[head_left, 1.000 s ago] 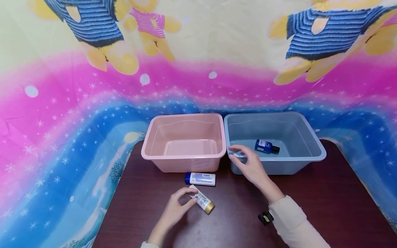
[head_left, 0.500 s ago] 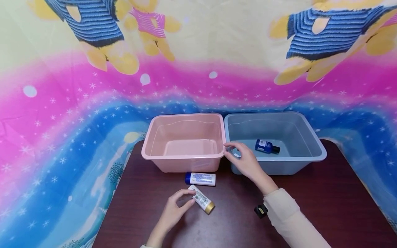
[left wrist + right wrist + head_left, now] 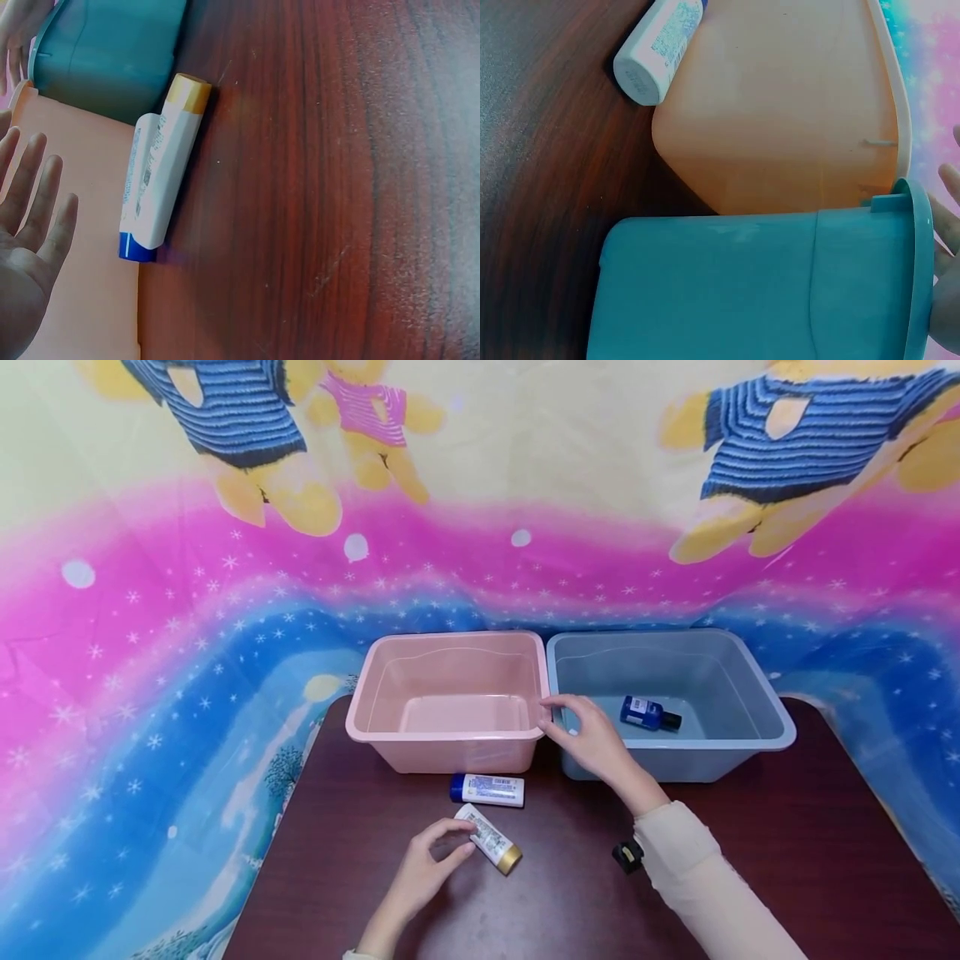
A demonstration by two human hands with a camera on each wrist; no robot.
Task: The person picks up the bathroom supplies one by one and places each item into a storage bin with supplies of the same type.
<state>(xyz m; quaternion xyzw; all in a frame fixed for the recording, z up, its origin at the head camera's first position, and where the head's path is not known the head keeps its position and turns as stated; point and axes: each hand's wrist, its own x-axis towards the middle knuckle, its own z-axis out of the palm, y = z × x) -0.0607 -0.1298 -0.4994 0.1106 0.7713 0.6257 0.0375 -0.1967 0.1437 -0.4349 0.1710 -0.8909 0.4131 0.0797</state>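
My left hand [image 3: 423, 870] hovers beside a white tube with a gold cap [image 3: 491, 842], its fingers loosely bent and nothing between them. In the left wrist view the palm and spread fingers [image 3: 34, 202] show apart from that tube. Behind it a white bottle with a blue cap [image 3: 491, 791] lies along the front of the pink bin [image 3: 442, 741]. My right hand [image 3: 592, 739] is over the near left corner of the grey-blue bin [image 3: 712, 745], fingertips at the pink bin's right rim. The right wrist view shows this hand partly hidden behind the bin rim.
A dark blue bottle with a black cap [image 3: 649, 713] lies inside the grey-blue bin. Both bins stand side by side at the back of the dark wooden table [image 3: 585, 910]. A patterned cloth [image 3: 480, 577] hangs right behind them.
My right hand has moved left, from above the grey-blue bin's corner to the pink bin's rim. The left hand has barely moved, and the tube and bottles stay where they lie.
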